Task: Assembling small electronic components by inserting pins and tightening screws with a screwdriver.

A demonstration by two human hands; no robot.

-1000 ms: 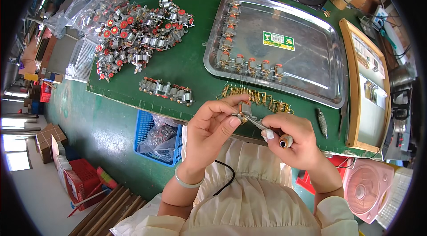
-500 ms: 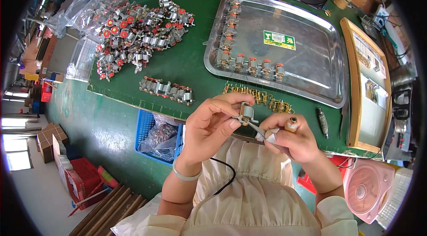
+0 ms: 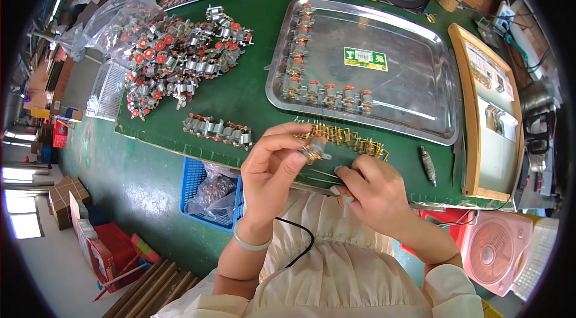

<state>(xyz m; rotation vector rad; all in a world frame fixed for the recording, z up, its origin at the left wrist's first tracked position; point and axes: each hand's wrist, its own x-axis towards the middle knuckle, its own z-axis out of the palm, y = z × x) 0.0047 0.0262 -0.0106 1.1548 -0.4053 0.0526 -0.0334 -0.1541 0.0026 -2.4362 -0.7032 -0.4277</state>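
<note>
Between the thumb and fingertips of my left hand [image 3: 270, 165] is a small motor-like metal part [image 3: 314, 149], grey with brass-coloured fittings, held above the table's near edge. My right hand [image 3: 375, 192], lower and to the right, has its fingers closed round tweezers [image 3: 324, 177]. Their two thin prongs point left, apart from the part. Whitish wrapping shows on the thumb and a finger. Just beyond my hands lies a row of brass-coloured brackets [image 3: 354, 139]. A short row of similar motor-like parts [image 3: 219, 131] sits left of my left hand.
A metal tray [image 3: 408, 90] holds similar parts along its left and near sides. A heap of them [image 3: 174, 54] lies at the left beside a plastic bag. Right of the tray stand a wooden-framed box [image 3: 471, 138] and a dark wrapped tool [image 3: 428, 166]. A blue basket [image 3: 192, 183] stands below the edge.
My right hand has turned over and drawn the tool away from the part, down to the table edge. My left hand has shifted slightly left and tilted the part. The view has shifted slightly.
</note>
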